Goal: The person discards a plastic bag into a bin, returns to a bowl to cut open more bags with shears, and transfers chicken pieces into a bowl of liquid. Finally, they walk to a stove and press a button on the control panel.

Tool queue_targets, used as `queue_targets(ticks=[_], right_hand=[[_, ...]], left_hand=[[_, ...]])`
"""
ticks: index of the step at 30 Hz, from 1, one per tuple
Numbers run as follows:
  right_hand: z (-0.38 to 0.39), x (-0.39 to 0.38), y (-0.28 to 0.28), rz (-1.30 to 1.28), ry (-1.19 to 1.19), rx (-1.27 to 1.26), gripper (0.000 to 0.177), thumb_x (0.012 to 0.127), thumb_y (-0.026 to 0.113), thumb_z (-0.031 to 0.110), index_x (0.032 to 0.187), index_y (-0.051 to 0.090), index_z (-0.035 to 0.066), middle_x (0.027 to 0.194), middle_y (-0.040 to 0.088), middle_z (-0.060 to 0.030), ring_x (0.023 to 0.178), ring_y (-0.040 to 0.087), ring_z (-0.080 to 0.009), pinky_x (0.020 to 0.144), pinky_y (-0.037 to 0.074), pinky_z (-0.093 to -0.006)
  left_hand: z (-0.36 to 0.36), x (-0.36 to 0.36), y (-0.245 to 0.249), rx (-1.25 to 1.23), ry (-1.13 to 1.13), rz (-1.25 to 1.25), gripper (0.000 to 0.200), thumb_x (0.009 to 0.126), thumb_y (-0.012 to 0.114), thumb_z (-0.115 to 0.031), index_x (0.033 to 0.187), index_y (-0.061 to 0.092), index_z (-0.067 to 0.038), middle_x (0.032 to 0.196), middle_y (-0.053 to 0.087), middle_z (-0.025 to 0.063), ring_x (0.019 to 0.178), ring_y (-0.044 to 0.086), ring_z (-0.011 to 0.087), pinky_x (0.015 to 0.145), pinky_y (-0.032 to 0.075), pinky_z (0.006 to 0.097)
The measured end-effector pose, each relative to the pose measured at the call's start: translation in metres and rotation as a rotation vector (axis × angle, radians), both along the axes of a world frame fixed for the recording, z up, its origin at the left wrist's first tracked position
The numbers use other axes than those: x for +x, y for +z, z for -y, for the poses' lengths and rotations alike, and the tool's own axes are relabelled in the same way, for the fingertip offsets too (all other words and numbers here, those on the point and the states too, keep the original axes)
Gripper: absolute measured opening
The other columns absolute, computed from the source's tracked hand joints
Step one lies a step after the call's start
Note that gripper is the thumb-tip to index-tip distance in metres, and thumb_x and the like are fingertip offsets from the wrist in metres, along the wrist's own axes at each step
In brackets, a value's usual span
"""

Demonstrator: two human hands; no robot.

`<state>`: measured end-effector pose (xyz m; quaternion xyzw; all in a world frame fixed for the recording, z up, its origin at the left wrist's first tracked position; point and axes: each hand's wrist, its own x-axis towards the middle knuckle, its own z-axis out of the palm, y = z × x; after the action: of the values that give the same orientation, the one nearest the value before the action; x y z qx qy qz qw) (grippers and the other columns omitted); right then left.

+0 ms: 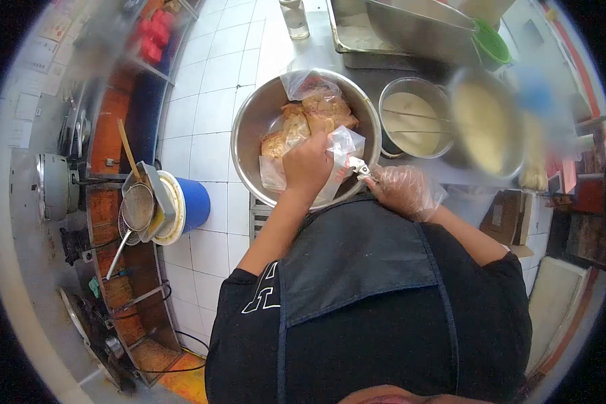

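Observation:
A large steel bowl in front of me holds clear plastic bags with pieces of browned, seasoned meat. My left hand is bare and closed in a fist on the gathered top of a plastic bag over the bowl. At the bowl's right rim, my right hand wears a clear plastic glove. Its fingers close around scissors, whose pale metal part and pivot point at the bag; the handles are mostly hidden by the glove.
Right of the bowl stand a steel pot of creamy liquid and another pan of pale yellow contents. Behind are a steel tray, a green basket and a glass. A blue bucket with strainers stands left.

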<state>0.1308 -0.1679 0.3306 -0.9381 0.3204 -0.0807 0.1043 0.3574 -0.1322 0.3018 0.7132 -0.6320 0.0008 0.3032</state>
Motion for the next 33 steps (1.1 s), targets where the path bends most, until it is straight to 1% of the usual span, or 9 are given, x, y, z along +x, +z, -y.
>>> queue_targets(ticks=[4,8,14,18,20,24,26,29,33], right_hand=[[-0.005,-0.002,0.014,-0.08,0.007,-0.079,0.035,0.101,0.051,0.043,0.093,0.063,0.011,0.059,0.061,-0.009,0.046,0.06,-0.0286,0.041,0.046,-0.0452],[-0.005,-0.007,0.025,-0.126,-0.038,-0.005,0.033,0.101,0.05,0.041,0.095,0.061,0.011,0.057,0.06,-0.0082,0.044,0.059,-0.0271,0.039,0.045,-0.0449],[0.016,0.006,-0.047,0.085,0.087,-0.215,0.028,0.1,0.052,0.037,0.099,0.059,0.01,0.056,0.059,-0.0054,0.046,0.061,-0.024,0.04,0.047,-0.0406],[0.024,0.004,-0.043,0.011,0.071,-0.271,0.025,0.1,0.053,0.035,0.103,0.058,0.011,0.06,0.062,-0.0052,0.047,0.061,-0.0223,0.041,0.047,-0.0413],[0.026,-0.005,-0.047,-0.038,0.042,-0.336,0.025,0.09,0.065,0.039,0.087,0.063,0.014,0.063,0.061,-0.0053,0.051,0.061,-0.0247,0.049,0.049,-0.0396],[0.038,0.0,-0.054,-0.011,0.108,-0.351,0.024,0.089,0.067,0.036,0.092,0.062,0.013,0.062,0.061,-0.0044,0.051,0.062,-0.0238,0.049,0.049,-0.0394],[0.046,0.005,-0.088,0.244,0.181,-0.261,0.023,0.088,0.069,0.033,0.096,0.062,0.012,0.062,0.062,-0.0034,0.051,0.062,-0.0224,0.048,0.049,-0.0386],[0.035,0.011,-0.025,0.036,0.133,-0.304,0.021,0.088,0.069,0.031,0.095,0.064,0.012,0.062,0.062,-0.0038,0.051,0.062,-0.0226,0.048,0.048,-0.038],[0.029,0.003,-0.013,0.136,0.147,-0.28,0.023,0.091,0.068,0.033,0.098,0.067,0.012,0.06,0.061,-0.004,0.05,0.062,-0.0225,0.046,0.048,-0.0378]], left_hand=[[0.002,0.012,0.004,-0.007,0.025,0.099,0.007,0.08,0.064,-0.014,0.084,0.06,-0.009,0.069,0.065,0.0141,0.062,0.066,0.0357,0.056,0.051,0.0478],[0.001,0.019,0.034,0.044,-0.03,-0.067,0.007,0.082,0.061,-0.014,0.085,0.06,-0.007,0.073,0.066,0.0173,0.068,0.066,0.0391,0.061,0.051,0.0508],[-0.003,-0.02,0.031,0.281,-0.113,-0.167,0.012,0.083,0.06,-0.017,0.086,0.061,-0.006,0.079,0.067,0.0211,0.074,0.066,0.0429,0.067,0.05,0.0548],[-0.008,-0.011,0.032,0.264,-0.079,-0.152,0.014,0.084,0.061,-0.018,0.086,0.061,-0.005,0.078,0.067,0.022,0.073,0.066,0.0427,0.066,0.05,0.0553],[-0.013,-0.006,0.028,0.261,-0.058,-0.226,0.013,0.084,0.06,-0.018,0.086,0.06,-0.005,0.078,0.067,0.0222,0.073,0.066,0.0427,0.066,0.05,0.0556],[-0.023,-0.034,0.002,0.325,-0.107,-0.258,0.018,0.086,0.058,-0.019,0.095,0.065,-0.004,0.086,0.068,0.0226,0.082,0.065,0.0454,0.074,0.05,0.0538],[-0.028,-0.046,0.01,0.373,-0.162,-0.244,0.02,0.087,0.057,-0.017,0.1,0.067,-0.006,0.086,0.068,0.0227,0.083,0.065,0.0445,0.074,0.051,0.0536],[-0.025,-0.019,0.017,0.191,-0.071,-0.312,0.012,0.084,0.06,-0.016,0.088,0.06,-0.005,0.076,0.065,0.0222,0.077,0.065,0.0434,0.066,0.05,0.0555],[-0.025,-0.008,0.015,0.195,-0.011,-0.243,0.013,0.084,0.061,-0.016,0.088,0.06,-0.004,0.076,0.065,0.0217,0.074,0.064,0.0444,0.065,0.049,0.0547]])
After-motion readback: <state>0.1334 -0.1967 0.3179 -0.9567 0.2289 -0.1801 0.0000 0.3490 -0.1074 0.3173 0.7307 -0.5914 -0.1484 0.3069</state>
